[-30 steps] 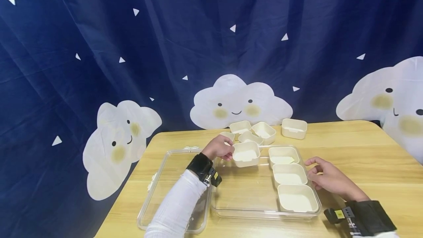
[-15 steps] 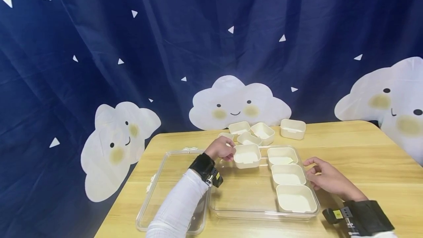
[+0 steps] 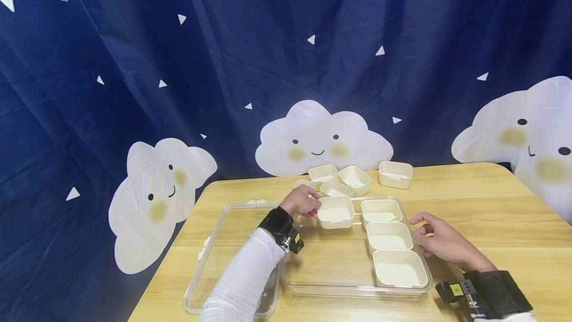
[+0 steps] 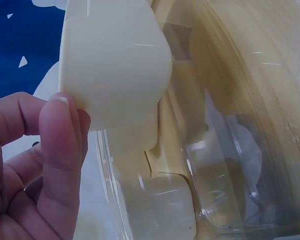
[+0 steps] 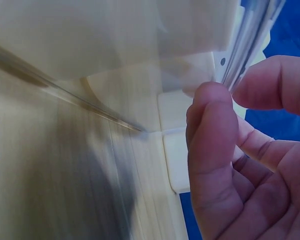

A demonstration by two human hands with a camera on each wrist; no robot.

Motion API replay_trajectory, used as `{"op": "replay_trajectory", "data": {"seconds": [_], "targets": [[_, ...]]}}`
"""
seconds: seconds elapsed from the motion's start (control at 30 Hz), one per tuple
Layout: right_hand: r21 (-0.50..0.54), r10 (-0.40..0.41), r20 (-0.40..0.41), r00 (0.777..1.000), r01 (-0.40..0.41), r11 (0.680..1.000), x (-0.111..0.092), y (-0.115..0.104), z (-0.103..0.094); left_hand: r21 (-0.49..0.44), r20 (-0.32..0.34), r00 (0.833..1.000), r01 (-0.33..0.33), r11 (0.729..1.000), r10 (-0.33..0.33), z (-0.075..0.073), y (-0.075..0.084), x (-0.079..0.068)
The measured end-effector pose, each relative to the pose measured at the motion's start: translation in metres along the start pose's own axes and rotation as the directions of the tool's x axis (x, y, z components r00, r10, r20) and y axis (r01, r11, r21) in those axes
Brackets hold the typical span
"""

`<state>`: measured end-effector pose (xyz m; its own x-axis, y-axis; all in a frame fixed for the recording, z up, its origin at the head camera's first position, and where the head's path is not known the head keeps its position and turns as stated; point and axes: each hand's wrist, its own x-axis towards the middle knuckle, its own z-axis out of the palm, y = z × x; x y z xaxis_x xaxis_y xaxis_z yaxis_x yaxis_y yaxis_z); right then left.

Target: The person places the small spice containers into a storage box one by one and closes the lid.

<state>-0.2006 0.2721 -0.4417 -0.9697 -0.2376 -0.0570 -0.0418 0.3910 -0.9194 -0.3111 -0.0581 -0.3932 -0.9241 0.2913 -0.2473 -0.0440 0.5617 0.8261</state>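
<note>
Navy cloud-print curtain (image 3: 277,63) behind light wooden table (image 3: 491,202)

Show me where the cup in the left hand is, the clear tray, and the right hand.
cream cup (image 3: 335,211), head view, on its inner floor.
clear tray (image 3: 328,262), head view, on its bare floor.
right hand (image 3: 442,242), head view, on the back of the hand.

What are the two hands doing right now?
Left hand: fingers pinch the cream cup at the clear tray's far end.
Right hand: holds nothing, fingers loosely curled beside the tray's right edge.
</note>
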Motion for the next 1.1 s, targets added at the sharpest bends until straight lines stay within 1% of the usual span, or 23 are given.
{"op": "replay_trajectory", "data": {"seconds": [0.13, 0.3, 0.5, 0.77, 0.97, 1.1], "targets": [[-0.003, 0.004, 0.0, 1.0, -0.004, 1.0, -0.001, -0.001, 0.0, 0.002, 0.013, 1.0, 0.012, 1.0, -0.012, 0.002, 0.0, 0.001], [-0.01, 0.013, -0.002, 1.0, -0.013, 1.0, -0.001, -0.001, 0.0, 0.006, 0.014, 1.0, 0.022, 1.0, -0.023, 0.003, 0.0, 0.003], [-0.02, 0.019, -0.002, 1.0, -0.019, 1.0, -0.001, -0.001, 0.0, 0.018, 0.021, 1.0, 0.021, 1.0, -0.022, 0.005, -0.002, 0.004], [-0.019, 0.013, -0.006, 1.0, -0.013, 1.0, 0.0, 0.0, 0.0, 0.028, 0.023, 0.999, 0.032, 0.999, -0.032, 0.008, -0.005, 0.011], [-0.014, 0.003, -0.011, 1.0, -0.003, 1.0, 0.0, 0.0, 0.001, 0.031, 0.036, 0.999, 0.032, 0.999, -0.033, 0.008, -0.001, 0.011], [-0.012, 0.004, -0.01, 1.0, -0.004, 1.0, 0.0, 0.0, 0.001, 0.039, 0.031, 0.999, 0.036, 0.999, -0.037, 0.01, -0.002, 0.013]]}}
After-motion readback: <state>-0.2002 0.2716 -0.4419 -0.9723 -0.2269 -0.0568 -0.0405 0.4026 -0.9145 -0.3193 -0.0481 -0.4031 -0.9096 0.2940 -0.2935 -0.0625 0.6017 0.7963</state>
